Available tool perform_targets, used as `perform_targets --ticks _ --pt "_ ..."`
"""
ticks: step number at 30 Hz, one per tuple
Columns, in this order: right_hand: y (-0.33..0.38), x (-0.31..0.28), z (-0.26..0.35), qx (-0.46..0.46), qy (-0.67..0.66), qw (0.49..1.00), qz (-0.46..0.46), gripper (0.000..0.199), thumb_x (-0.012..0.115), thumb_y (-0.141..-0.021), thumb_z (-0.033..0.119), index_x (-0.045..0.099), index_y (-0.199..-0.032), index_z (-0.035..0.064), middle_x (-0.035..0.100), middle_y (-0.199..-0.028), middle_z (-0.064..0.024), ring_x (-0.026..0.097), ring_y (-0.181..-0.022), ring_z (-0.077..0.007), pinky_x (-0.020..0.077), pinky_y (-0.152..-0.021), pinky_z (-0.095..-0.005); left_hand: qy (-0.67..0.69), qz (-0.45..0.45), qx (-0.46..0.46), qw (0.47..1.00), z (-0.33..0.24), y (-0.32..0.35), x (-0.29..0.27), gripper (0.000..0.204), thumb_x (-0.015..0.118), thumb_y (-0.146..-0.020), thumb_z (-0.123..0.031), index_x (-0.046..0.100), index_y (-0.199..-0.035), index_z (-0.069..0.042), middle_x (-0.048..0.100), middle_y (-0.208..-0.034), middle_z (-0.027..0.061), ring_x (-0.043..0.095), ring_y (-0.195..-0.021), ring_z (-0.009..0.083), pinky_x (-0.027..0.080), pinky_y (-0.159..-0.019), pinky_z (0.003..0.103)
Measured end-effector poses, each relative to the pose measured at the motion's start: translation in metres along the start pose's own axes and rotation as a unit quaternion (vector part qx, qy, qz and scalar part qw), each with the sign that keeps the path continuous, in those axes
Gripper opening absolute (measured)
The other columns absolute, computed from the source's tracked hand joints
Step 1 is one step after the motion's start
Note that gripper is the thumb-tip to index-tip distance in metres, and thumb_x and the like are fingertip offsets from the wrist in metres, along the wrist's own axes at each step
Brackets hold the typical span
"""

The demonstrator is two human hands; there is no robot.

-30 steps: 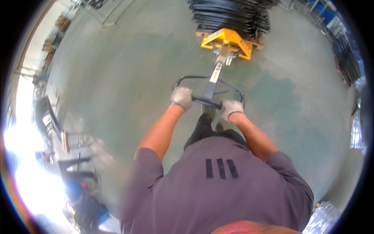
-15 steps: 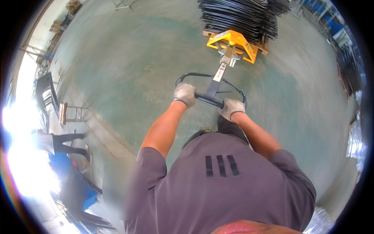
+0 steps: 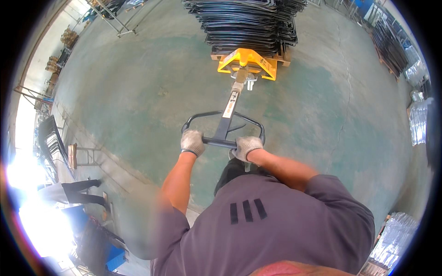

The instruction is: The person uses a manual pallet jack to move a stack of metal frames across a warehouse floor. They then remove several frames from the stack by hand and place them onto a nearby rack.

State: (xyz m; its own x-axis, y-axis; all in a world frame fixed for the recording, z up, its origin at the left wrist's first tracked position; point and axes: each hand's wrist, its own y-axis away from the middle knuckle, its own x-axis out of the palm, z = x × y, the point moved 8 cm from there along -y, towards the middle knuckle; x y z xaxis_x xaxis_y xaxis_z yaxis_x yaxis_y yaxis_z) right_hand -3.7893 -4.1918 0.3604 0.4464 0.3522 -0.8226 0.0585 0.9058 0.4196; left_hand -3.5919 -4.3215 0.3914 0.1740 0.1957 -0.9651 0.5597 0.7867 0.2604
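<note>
While the yellow pallet jack [image 3: 247, 63] bears what looks like stacked metal frames [image 3: 244, 20], the left hand [image 3: 192, 141] and right hand [image 3: 247, 146] each clench a grip on its handle [image 3: 224, 130].

Grey knit gloves, purple-grey shirt [image 3: 276, 216]

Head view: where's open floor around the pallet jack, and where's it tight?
Open: green concrete floor left of the pallet jack, up to the metal racks; also the stretch to its right. Crowded: stacked black frames on the jack, clutter along the left wall, wrapped bundles far right.
</note>
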Motion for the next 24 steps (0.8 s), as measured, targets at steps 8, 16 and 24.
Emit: perform_targets --ticks 8,16,24 --pt "0.036 -0.016 -0.133 -0.068 0.009 0.998 -0.018 0.041 0.074 -0.094 0.039 0.082 -0.121 0.0083 0.084 -0.115 -0.0203 0.081 -0.11 -0.0416 0.0642 -0.095 -0.0539 -0.006 -0.03 -0.088 0.996 -0.143 -0.003 0.001 0.02 0.072 -0.082 -0.008 0.085 -0.097 -0.009 0.082 -0.106 0.0172 0.075 -0.113 0.0395 0.058 -0.106 0.048" --pt "0.095 0.025 -0.219 -0.139 0.025 0.99 0.019 0.048 0.072 -0.095 0.047 0.078 -0.125 0.0099 0.083 -0.116 -0.0193 0.08 -0.11 -0.0401 0.0632 -0.096 -0.0531 -0.044 -0.005 -0.132 0.99 -0.251 0.054 0.03 0.023 0.071 -0.086 -0.008 0.087 -0.101 -0.009 0.083 -0.11 0.0184 0.076 -0.118 0.0381 0.058 -0.109 0.045" --pt "0.127 0.007 -0.205 -0.06 0.101 0.993 -0.025 0.052 0.076 -0.095 0.056 0.077 -0.123 0.0117 0.083 -0.119 -0.0212 0.079 -0.115 -0.0415 0.0609 -0.102 -0.0533 0.009 -0.048 -0.097 0.994 -0.245 0.056 0.048 0.02 0.071 -0.086 -0.01 0.087 -0.099 -0.012 0.083 -0.107 0.0191 0.077 -0.113 0.0395 0.058 -0.108 0.048"
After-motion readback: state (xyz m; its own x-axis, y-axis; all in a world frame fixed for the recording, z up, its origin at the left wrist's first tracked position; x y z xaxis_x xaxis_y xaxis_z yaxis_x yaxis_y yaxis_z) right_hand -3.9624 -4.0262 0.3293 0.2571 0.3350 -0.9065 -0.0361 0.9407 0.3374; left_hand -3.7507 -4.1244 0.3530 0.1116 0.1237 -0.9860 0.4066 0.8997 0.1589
